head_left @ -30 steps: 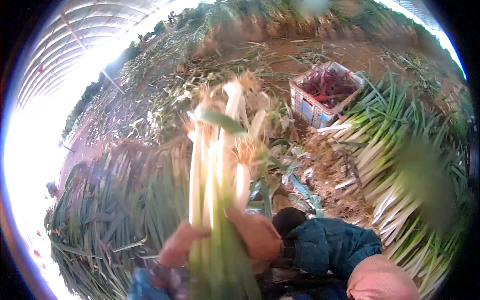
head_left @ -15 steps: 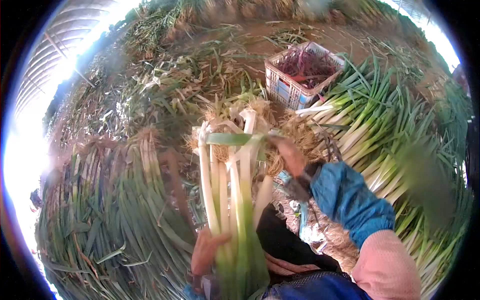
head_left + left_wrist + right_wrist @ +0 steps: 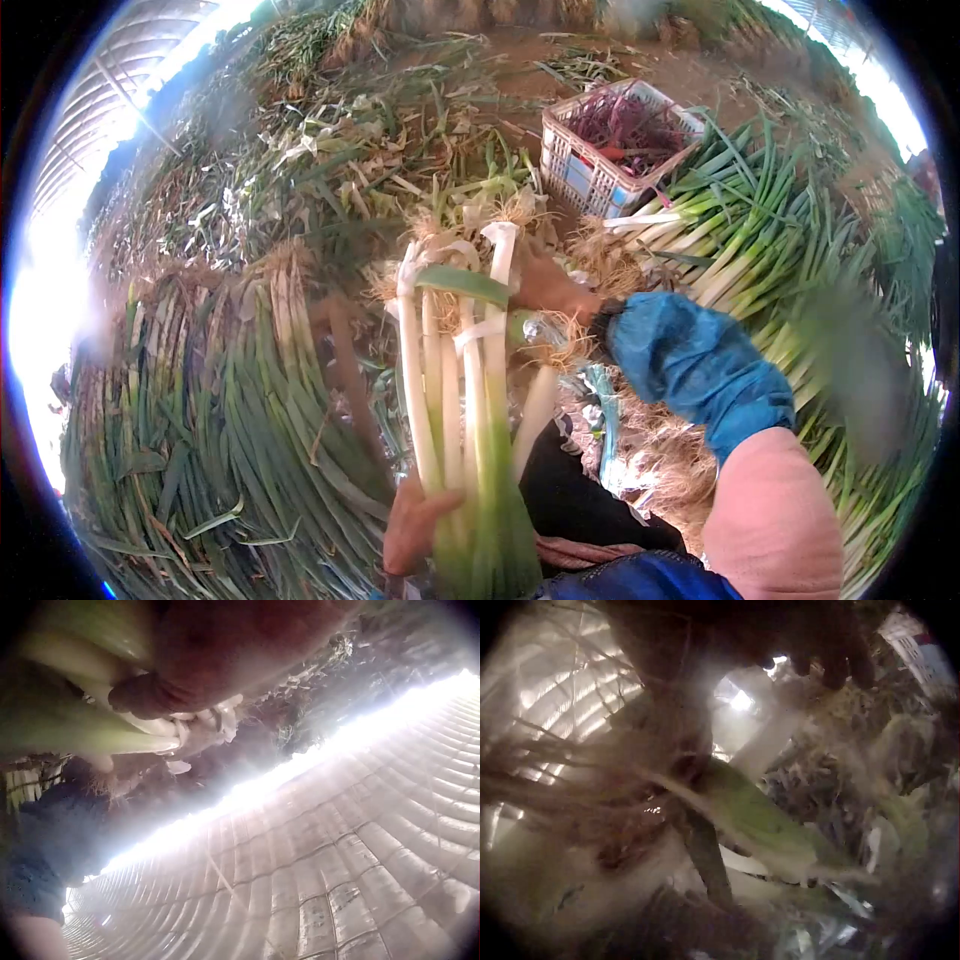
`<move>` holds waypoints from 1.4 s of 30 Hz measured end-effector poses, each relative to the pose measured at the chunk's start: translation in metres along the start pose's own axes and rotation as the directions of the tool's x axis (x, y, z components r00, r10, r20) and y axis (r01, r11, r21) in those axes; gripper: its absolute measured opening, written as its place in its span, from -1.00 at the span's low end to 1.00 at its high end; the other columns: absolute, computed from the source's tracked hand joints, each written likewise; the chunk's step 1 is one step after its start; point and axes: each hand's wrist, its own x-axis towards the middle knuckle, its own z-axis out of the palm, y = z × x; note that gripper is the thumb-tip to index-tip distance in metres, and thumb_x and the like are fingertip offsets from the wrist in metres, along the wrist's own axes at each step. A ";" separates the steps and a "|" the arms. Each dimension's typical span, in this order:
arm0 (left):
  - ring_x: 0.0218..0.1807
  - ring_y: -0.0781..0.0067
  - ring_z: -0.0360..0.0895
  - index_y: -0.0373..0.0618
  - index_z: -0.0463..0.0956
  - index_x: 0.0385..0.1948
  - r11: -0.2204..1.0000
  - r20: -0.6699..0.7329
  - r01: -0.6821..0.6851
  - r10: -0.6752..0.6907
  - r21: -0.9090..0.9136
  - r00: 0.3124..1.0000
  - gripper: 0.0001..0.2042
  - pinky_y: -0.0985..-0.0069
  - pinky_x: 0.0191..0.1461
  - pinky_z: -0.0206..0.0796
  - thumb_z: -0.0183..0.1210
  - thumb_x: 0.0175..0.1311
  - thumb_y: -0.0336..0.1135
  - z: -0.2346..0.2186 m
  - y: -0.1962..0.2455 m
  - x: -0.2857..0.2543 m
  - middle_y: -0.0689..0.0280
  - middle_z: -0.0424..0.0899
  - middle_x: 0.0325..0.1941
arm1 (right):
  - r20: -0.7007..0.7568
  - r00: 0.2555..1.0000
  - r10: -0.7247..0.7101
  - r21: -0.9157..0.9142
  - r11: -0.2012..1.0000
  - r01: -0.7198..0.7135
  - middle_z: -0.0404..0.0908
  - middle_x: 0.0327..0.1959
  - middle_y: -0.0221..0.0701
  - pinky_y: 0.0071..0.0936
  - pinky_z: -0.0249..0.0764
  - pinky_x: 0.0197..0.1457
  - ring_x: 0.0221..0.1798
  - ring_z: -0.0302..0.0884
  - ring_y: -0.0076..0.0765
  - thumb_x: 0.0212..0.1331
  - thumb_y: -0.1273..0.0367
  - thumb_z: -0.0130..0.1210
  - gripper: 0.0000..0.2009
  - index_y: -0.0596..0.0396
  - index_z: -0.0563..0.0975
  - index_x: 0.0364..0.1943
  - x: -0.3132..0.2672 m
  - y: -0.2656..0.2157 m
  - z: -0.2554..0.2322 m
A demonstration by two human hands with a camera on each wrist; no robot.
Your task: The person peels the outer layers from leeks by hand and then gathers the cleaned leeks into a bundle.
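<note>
In the head view my left hand (image 3: pixel 415 525) grips a bundle of long green onions (image 3: pixel 465 400) low on the stalks, thumb across the front. The white root ends point up and away, and one shorter stalk leans out at the right. A flat green onion leaf (image 3: pixel 463 283) crosses the bundle just below the roots. My right hand (image 3: pixel 550 288) is at this leaf's right end and pinches it; its fingertips are hidden behind the stalks. In the right wrist view the leaf (image 3: pixel 765 825) runs beneath the dark fingers (image 3: pixel 829 656), among blurred roots.
A pile of green onions (image 3: pixel 220 400) lies at the left, another (image 3: pixel 740 260) at the right. A plastic crate (image 3: pixel 610 195) with purplish-red strands stands at the back. Loose leaves and trimmings (image 3: pixel 290 190) cover the ground beyond.
My right hand has left the lower stalks and gone up to the root end, at the leaf. My left hand keeps its grip; the bundle has come lower in view.
</note>
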 end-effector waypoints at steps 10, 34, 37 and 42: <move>-0.16 0.16 0.53 -0.20 0.58 -0.32 0.971 0.060 -0.121 0.111 0.205 0.992 -0.75 0.41 -0.17 0.37 0.22 -0.08 -0.33 -0.025 -0.025 0.007 -0.01 0.51 -0.12 | -0.444 0.874 -0.197 -0.081 0.980 0.180 0.54 -0.46 -0.13 -0.21 0.43 -0.31 -0.39 0.53 -0.06 0.07 0.22 0.06 -0.74 0.15 0.49 -0.33 0.094 0.043 0.000; -0.25 0.40 0.50 -0.30 0.36 -0.05 0.988 0.004 -0.080 0.080 0.135 0.997 -0.55 0.48 -0.15 0.33 0.17 -0.01 -0.30 -0.018 -0.031 0.011 0.16 0.56 -0.27 | -0.077 0.986 -0.151 -0.468 0.878 0.098 0.51 -0.55 -0.24 -0.34 0.47 -0.46 -0.47 0.51 -0.25 0.15 0.34 -0.09 -0.81 0.13 0.52 -0.42 0.179 -0.032 -0.109; -0.28 0.39 0.49 -0.30 0.36 -0.05 0.995 0.042 -0.040 0.036 0.094 0.998 -0.54 0.48 -0.16 0.33 0.18 -0.01 -0.28 -0.014 -0.011 0.010 0.17 0.56 -0.28 | 0.160 0.983 -0.094 -0.456 0.876 0.158 0.49 -0.34 -0.21 -0.31 0.47 -0.28 -0.29 0.49 -0.25 0.18 0.28 -0.06 -0.73 0.19 0.36 -0.15 0.189 -0.049 -0.125; -0.23 0.29 0.47 -0.30 0.38 -0.07 0.996 0.019 -0.085 0.085 0.041 0.996 -0.54 0.41 -0.10 0.30 0.19 -0.02 -0.25 -0.013 -0.020 0.009 0.11 0.54 -0.25 | 0.499 0.842 -0.205 -0.273 0.885 0.377 0.45 -0.26 -0.19 -0.30 0.42 0.01 -0.11 0.45 -0.24 0.03 0.02 0.09 -0.54 0.09 0.36 -0.17 0.126 -0.094 -0.045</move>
